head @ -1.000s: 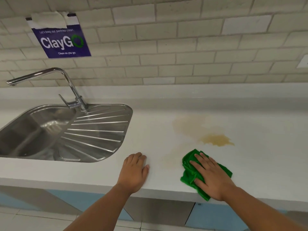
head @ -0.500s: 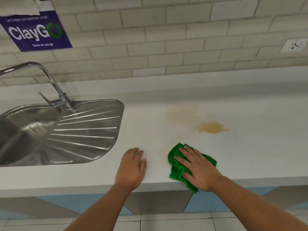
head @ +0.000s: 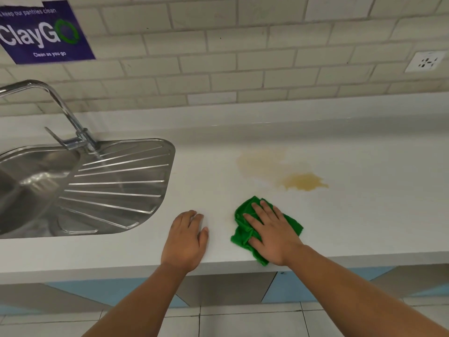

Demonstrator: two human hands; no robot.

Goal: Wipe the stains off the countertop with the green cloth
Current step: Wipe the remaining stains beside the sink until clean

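Note:
A crumpled green cloth (head: 243,216) lies near the front edge of the white countertop (head: 364,190). My right hand (head: 272,232) presses flat on the cloth with its fingers spread. Beyond it sits a dark yellow-brown stain (head: 302,181), and a paler smear (head: 260,161) spreads further back to the left. The cloth is short of both. My left hand (head: 187,239) rests palm down on the bare counter, just left of the cloth, holding nothing.
A steel sink with a ribbed drainboard (head: 116,186) and a bent tap (head: 60,110) fills the left of the counter. Behind is a tiled wall with a purple sign (head: 46,32) and a socket (head: 425,62). The counter's front edge runs just under my wrists.
My right hand has slid the cloth a little left along the front edge, closer to my left hand. The view has shifted right and nearer. My left hand has stayed put.

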